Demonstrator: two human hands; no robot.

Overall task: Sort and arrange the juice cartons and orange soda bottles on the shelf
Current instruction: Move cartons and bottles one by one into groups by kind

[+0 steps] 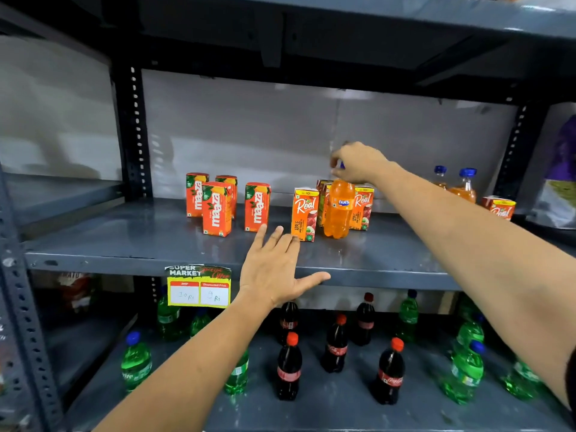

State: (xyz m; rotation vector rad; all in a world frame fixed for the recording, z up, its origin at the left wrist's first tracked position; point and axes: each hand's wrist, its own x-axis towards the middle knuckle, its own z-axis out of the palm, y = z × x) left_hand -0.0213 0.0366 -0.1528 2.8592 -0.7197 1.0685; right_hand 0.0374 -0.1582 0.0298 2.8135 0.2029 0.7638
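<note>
On the grey middle shelf (124, 244) stand several Maaza juice cartons (216, 208) at the left. Real apple juice cartons (304, 214) cluster in the middle around an orange soda bottle (339, 210). My right hand (358, 162) grips that bottle by its blue cap. My left hand (277, 269) hovers open, fingers spread, over the shelf's front edge just left of the front Real carton. Two more orange soda bottles (464, 186) stand at the back right, with one more Real carton (500, 207) beside them.
The lower shelf holds green soda bottles (136, 360) and cola bottles (289, 366) spread apart. A yellow price tag (199, 289) hangs on the shelf edge. Perforated uprights (135, 126) frame the bay. A purple bag (561, 169) sits at the far right.
</note>
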